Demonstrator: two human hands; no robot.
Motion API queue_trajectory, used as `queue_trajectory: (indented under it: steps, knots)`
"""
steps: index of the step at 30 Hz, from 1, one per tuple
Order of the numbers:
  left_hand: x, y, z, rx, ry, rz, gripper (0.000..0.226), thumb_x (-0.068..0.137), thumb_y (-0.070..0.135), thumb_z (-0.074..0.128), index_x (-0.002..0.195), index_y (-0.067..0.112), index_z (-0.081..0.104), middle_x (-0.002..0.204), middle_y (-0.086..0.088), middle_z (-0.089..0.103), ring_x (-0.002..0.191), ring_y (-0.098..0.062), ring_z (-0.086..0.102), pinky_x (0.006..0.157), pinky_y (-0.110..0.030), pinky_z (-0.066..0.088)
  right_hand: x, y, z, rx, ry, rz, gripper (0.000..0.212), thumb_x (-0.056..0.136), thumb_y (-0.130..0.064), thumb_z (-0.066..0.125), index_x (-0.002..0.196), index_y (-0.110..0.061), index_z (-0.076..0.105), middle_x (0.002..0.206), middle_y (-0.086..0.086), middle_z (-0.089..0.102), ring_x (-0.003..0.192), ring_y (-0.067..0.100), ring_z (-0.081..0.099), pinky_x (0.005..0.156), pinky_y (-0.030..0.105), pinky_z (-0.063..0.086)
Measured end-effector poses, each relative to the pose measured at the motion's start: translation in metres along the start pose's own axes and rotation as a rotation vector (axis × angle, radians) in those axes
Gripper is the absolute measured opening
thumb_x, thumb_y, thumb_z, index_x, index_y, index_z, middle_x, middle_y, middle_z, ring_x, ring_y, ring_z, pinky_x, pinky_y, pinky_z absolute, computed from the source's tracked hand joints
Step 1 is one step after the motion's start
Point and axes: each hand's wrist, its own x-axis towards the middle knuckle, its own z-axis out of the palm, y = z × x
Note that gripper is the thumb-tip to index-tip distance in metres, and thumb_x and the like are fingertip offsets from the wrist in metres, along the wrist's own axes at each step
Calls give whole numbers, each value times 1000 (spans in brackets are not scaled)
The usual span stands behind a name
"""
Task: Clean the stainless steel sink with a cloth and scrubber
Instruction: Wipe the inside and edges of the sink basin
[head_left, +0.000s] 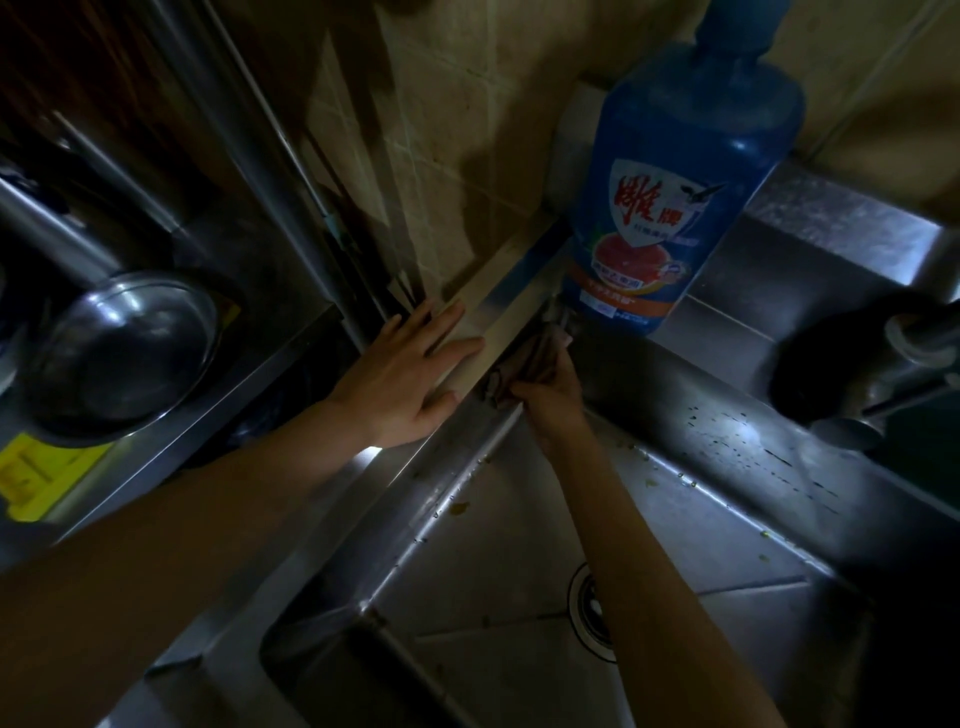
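Observation:
The stainless steel sink (524, 525) fills the lower middle, with a round drain (589, 608) in its basin. My right hand (550, 395) grips a dull pinkish cloth (527, 358) and holds it against the sink's far left corner ledge, just below the blue bottle. My left hand (410, 374) lies flat with straight fingers on the raised steel rim beside the cloth. No scrubber is visible.
A big blue dish-soap bottle (670, 197) stands on the back ledge by the tiled wall. The faucet (883, 374) juts in at the right. A steel bowl (124, 348) sits on the counter at left, near a yellow item (36, 478). Food specks dot the rim.

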Motion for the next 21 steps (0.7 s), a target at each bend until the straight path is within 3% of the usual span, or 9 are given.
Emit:
queue_trajectory:
  steps: [5, 10, 16, 21]
  knots:
    - [1, 1, 0, -26, -6, -9, 67, 81, 53, 26, 144, 30, 28, 158, -4, 8, 144, -33, 7, 112, -51, 18, 4, 12, 2, -146, 17, -14, 109, 53, -5, 74, 146, -28, 22, 143, 10, 40, 130, 25, 43, 100, 52, 44]
    - [1, 1, -2, -45, 13, 6, 67, 81, 52, 28, 143, 28, 32, 158, -4, 10, 144, -33, 7, 111, -51, 21, -6, -1, 6, -224, 45, -37, 99, 70, 10, 66, 148, -26, 18, 146, 8, 35, 134, 25, 37, 104, 47, 42]
    - [0, 1, 0, -38, 26, 17, 64, 83, 50, 31, 142, 26, 34, 157, -6, 14, 143, -34, 12, 109, -51, 25, -8, -6, 5, -411, 28, -236, 93, 76, -6, 72, 147, -30, 15, 150, 2, 29, 134, 12, 31, 103, 28, 35]
    - [0, 1, 0, -38, 22, 18, 65, 83, 50, 31, 143, 27, 33, 157, -6, 12, 144, -34, 10, 109, -52, 24, -3, 2, 6, -493, 88, -239, 91, 78, 2, 68, 148, -23, 15, 149, 7, 33, 135, 23, 36, 110, 36, 34]
